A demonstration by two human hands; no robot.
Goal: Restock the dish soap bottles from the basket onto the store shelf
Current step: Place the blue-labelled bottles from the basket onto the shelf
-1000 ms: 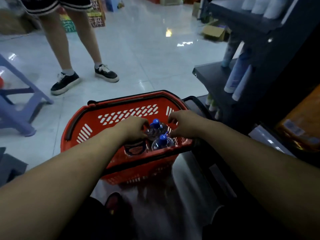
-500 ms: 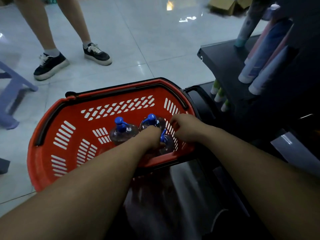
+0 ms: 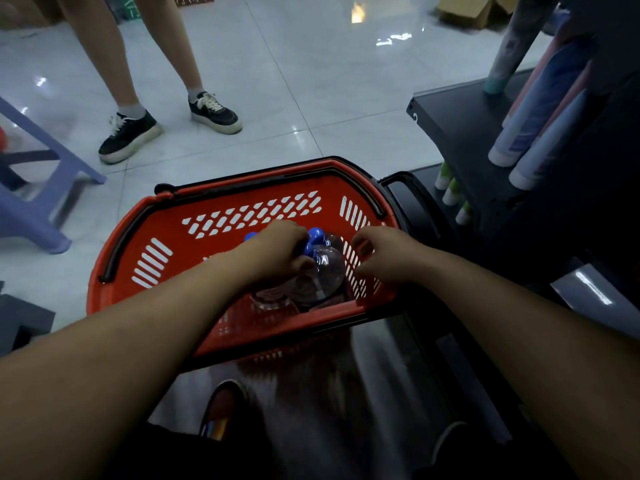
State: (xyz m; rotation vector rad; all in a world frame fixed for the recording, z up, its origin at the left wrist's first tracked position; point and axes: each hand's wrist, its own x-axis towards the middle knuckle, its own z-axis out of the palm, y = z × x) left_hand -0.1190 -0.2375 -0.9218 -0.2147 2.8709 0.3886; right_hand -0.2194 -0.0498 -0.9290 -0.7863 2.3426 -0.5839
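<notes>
1. Nearest the lens, two bare forearms reach down into a red basket (image 3: 138,216) standing on the tiled floor.
2. At the basket's right end, the left hand (image 3: 277,251) is closed round the neck of a clear dish soap bottle (image 3: 323,277), just beneath its blue cap (image 3: 314,236); the grip at the neck looks chosen for a straight lift out; a second bottle (image 3: 270,299) sits under that hand, by the basket's near wall.
3. The right hand (image 3: 381,259) is at the basket's right wall, fingers curled; whether it steadies the wall or holds nothing cannot be told.
4. No brand can be read; the bottles' labels are hidden or blurred.
5. Right of the basket stands the dark store shelf (image 3: 460,133), lined with pastel tubes (image 3: 540,112); it is the bottles' likely destination.
6. Beyond the basket, a bystander's black sneakers (image 3: 128,138); to its left, a purple stool (image 3: 41,202); the writing at the far edge is cropped and illegible.
</notes>
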